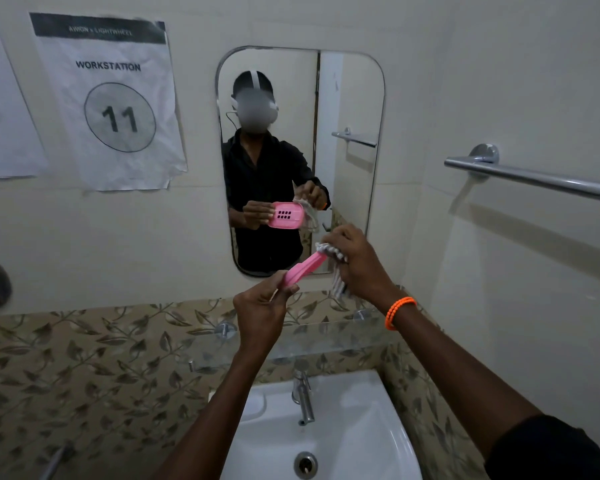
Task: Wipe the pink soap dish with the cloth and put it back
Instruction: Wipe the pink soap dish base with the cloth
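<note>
I hold the pink soap dish point(303, 270) edge-on in front of the mirror, above the glass shelf. My left hand point(260, 313) pinches its near, lower end. My right hand point(355, 263) grips a bunched white and grey cloth point(336, 268) against the dish's far, upper end; part of the cloth hangs below my fingers. The mirror reflection shows the dish's slotted underside and the cloth at its side.
A wall mirror point(347, 98) hangs straight ahead. Beneath my hands are a glass shelf point(326, 336), a chrome tap point(303, 393) and a white basin point(361, 427). A chrome towel bar point(534, 178) juts out on the right wall. Paper signs are on the left.
</note>
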